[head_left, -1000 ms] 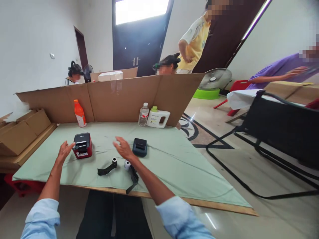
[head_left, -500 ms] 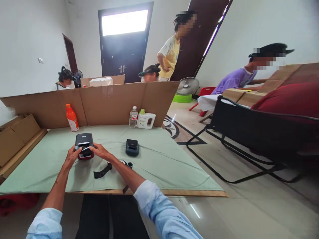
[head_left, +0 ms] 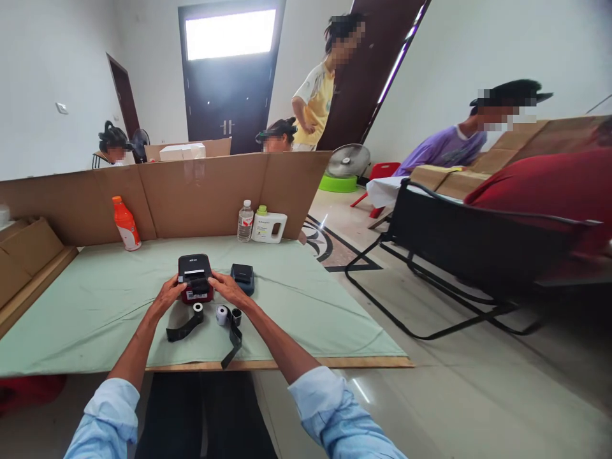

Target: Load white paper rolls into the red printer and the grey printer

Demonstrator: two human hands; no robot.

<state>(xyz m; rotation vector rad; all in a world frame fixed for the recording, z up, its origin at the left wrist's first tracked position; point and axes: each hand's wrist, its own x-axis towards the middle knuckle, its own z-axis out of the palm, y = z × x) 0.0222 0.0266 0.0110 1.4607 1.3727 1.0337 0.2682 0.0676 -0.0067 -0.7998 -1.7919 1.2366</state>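
Note:
A black and red portable printer [head_left: 195,264] stands on the table between my two hands. My left hand [head_left: 169,295] grips its left side, and my right hand [head_left: 228,289] grips the right side, thumbs toward the front. Just right of it is a smaller dark blue printer [head_left: 243,273], partly behind my right hand. In front of the held printer lies a paper roll [head_left: 197,308] with a black strip [head_left: 180,333] trailing left. Another paper roll [head_left: 221,315] sits beside a small black roll [head_left: 236,314], and a second black strip [head_left: 233,345] runs toward the table's front edge.
An upright cardboard panel [head_left: 201,194] borders the back of the green-covered table [head_left: 119,319]. Along it stand an orange bottle [head_left: 126,224], a water bottle [head_left: 245,222] and a white jug [head_left: 268,227]. Cardboard boxes [head_left: 29,261] flank the left. A black chair [head_left: 459,248] and several people are beyond.
Both hands have shifted the black and red printer rightward, close to the smaller printer. The paper rolls, hidden before by my right arm, now show. The camera view has turned slightly right.

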